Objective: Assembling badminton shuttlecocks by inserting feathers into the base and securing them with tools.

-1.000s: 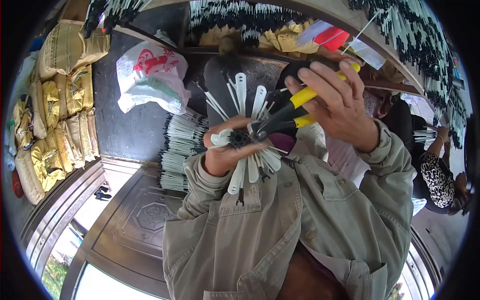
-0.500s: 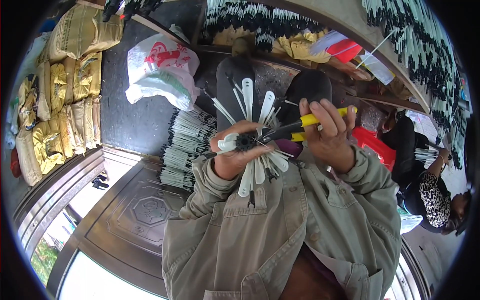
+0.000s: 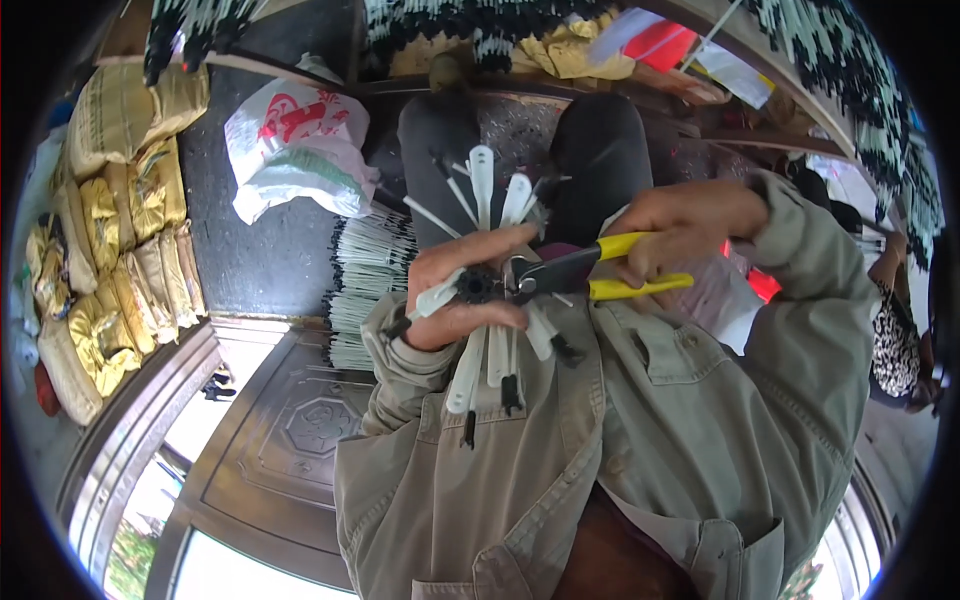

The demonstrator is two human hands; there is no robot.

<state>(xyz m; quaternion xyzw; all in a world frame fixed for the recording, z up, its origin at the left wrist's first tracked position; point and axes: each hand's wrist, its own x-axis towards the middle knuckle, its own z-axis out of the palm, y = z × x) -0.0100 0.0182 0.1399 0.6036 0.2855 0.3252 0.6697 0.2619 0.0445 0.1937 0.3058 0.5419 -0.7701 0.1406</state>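
Observation:
My left hand (image 3: 437, 322) is closed around a round black hub (image 3: 479, 284), its fingers above and thumb below. From the hub, white strips (image 3: 482, 190) and thin rods with black ends fan out on all sides. My right hand (image 3: 675, 222) grips pliers with yellow handles (image 3: 640, 287); the handles are spread apart. Their dark jaws (image 3: 520, 277) meet the right side of the hub, between my left fingers and thumb. What lies between the jaws is too small to make out.
Bundles of white rods with black ends (image 3: 375, 290) lie left of my knees, and more fill the rack (image 3: 840, 80) at upper right. A white bag with red print (image 3: 300, 150) lies on the dark surface. Brown sacks (image 3: 100, 260) are stacked far left. Another person (image 3: 890, 335) sits at right.
My right hand has turned over with its back now upward and its forearm out to the right. The pliers' handles have spread, and their jaws have come closer to the hub.

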